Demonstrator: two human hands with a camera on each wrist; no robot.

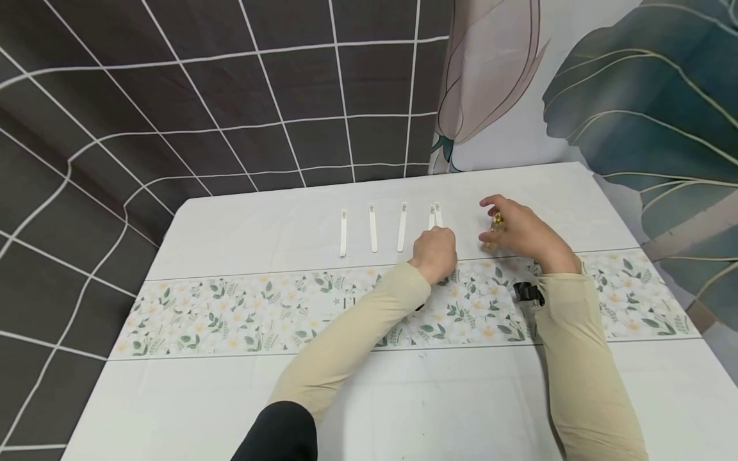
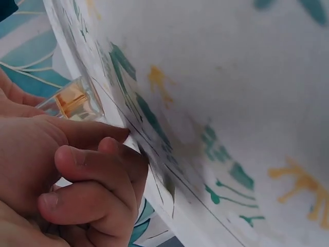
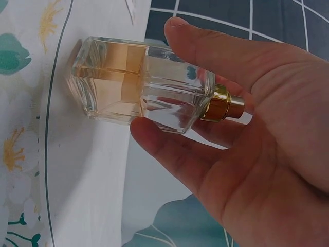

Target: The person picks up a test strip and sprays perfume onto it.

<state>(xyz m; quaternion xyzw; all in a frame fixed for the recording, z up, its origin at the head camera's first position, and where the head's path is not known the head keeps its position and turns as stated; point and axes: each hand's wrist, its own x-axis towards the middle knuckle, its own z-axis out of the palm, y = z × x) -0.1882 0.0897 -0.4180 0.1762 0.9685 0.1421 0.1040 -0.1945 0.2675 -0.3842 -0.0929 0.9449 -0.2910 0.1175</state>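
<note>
My left hand (image 1: pixel 435 255), fingers curled, is at the near end of a pair of white paper test strips (image 1: pixel 432 216) lying close together. It pinches one strip; in the left wrist view the fingers (image 2: pixel 97 180) are down at the cloth and hide most of it. A glass perfume bottle (image 3: pixel 139 85) with pale amber liquid and a gold spray top stands upright on the table. Around its upper part my right hand (image 1: pixel 521 234) is spread wide, the thumb lifted off to one side and another fingertip at the glass edge.
Three more test strips, a left one (image 1: pixel 343 234), a middle one (image 1: pixel 373 228) and a right one (image 1: pixel 401 227), lie in a spaced row. A flowered band crosses the white tablecloth (image 1: pixel 230 237). Behind the table hang a dark grid curtain (image 1: pixel 248 96) and a leaf-patterned curtain (image 1: pixel 646 83).
</note>
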